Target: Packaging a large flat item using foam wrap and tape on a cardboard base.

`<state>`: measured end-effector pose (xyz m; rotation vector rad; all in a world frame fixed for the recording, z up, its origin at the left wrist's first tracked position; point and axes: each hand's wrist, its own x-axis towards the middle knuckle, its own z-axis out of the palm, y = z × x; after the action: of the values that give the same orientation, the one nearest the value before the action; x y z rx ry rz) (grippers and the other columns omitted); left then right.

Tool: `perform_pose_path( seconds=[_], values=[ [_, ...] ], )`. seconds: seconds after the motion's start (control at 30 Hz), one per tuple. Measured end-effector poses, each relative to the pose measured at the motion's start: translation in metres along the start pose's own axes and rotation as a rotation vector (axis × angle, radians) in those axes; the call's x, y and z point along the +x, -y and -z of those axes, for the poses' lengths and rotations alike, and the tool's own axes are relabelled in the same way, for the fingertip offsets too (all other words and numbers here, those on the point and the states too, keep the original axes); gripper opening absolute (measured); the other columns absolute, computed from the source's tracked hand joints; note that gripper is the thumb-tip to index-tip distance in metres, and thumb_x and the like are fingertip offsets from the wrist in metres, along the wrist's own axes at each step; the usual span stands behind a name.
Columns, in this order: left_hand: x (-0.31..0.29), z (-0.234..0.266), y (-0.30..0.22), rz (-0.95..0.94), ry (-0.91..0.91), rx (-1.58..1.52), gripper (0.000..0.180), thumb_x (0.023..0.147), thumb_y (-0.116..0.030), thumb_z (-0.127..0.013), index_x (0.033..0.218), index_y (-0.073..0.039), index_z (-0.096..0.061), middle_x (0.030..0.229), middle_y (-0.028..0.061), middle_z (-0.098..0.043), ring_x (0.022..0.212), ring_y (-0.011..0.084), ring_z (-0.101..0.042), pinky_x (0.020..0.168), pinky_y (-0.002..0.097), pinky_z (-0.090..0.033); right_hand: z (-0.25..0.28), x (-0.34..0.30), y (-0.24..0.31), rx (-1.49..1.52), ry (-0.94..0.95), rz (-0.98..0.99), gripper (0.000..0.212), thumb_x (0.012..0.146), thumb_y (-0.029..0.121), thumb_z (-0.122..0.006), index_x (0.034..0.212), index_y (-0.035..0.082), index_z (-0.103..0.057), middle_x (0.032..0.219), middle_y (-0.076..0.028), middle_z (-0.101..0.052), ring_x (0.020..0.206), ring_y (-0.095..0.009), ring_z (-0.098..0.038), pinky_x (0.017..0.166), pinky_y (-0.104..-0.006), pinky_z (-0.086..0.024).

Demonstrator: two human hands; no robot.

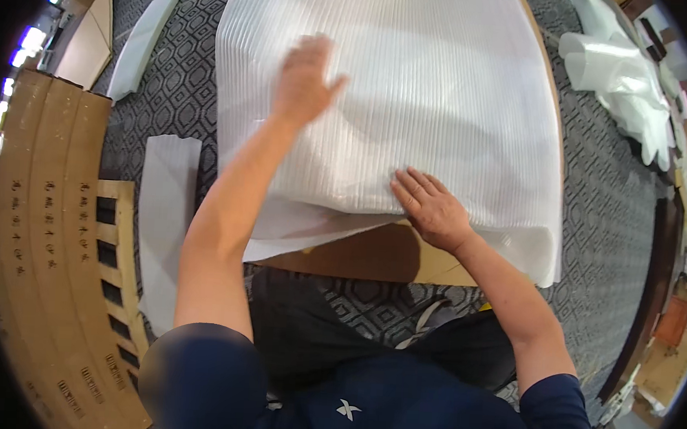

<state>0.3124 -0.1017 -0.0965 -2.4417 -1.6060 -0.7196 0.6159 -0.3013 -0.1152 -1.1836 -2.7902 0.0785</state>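
Observation:
A large white ribbed foam sheet [398, 92] spreads out in front of me over a brown cardboard piece [365, 251], whose near edge shows under the lifted front of the foam. My left hand [304, 82] reaches to the far left part of the sheet, fingers stretched and thumb out, slightly blurred by motion; whether it touches the foam I cannot tell. Close to the sheet's near edge, my right hand [436, 212] lies flat on the foam with its fingers extended. Neither hand holds anything.
Tall brown cartons [44, 220] stand at the left beside a slatted wooden frame [114, 240]. White foam strips [166, 219] lie on the grey patterned carpet [608, 254]. Crumpled clear plastic wrap [619, 82] is at the far right. My legs [305, 330] are close to the sheet's near edge.

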Motion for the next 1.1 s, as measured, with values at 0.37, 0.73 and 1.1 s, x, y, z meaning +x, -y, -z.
perform_pose_path(
  seconds=[0.37, 0.73, 1.1],
  values=[
    [-0.079, -0.037, 0.092, 1.049, 0.21, -1.143, 0.075, 0.103, -0.055, -0.053, 0.147, 0.005, -0.057, 0.145, 0.0218, -0.063, 0.131, 0.0327, -0.061, 0.111, 0.0424, -0.048, 0.006, 0.014, 0.007, 0.031, 0.078, -0.028, 0.067, 0.087, 0.013, -0.07, 0.15, 0.009, -0.05, 0.161, -0.011, -0.049, 0.151, -0.03, -0.045, 0.125, -0.0417, -0.036],
    [-0.123, -0.036, 0.1, 1.007, 0.443, -1.422, 0.063, 0.105, -0.039, -0.056, 0.149, 0.005, -0.054, 0.147, 0.0234, -0.061, 0.128, 0.0342, -0.06, 0.111, 0.0413, -0.046, 0.01, 0.014, 0.011, 0.063, 0.087, -0.018, 0.067, 0.085, 0.014, -0.073, 0.149, 0.007, -0.051, 0.16, -0.012, -0.05, 0.149, -0.031, -0.047, 0.125, -0.042, -0.037],
    [-0.066, -0.007, 0.081, 0.631, 0.205, -0.868, 0.067, 0.103, -0.025, -0.057, 0.162, 0.001, -0.037, 0.163, 0.022, -0.045, 0.15, 0.0333, -0.046, 0.119, 0.0393, -0.04, -0.004, 0.008, 0.004, 0.088, -0.009, -0.03, 0.065, 0.087, 0.015, -0.071, 0.149, 0.006, -0.051, 0.158, -0.013, -0.052, 0.147, -0.033, -0.048, 0.124, -0.0432, -0.038]
  ],
)
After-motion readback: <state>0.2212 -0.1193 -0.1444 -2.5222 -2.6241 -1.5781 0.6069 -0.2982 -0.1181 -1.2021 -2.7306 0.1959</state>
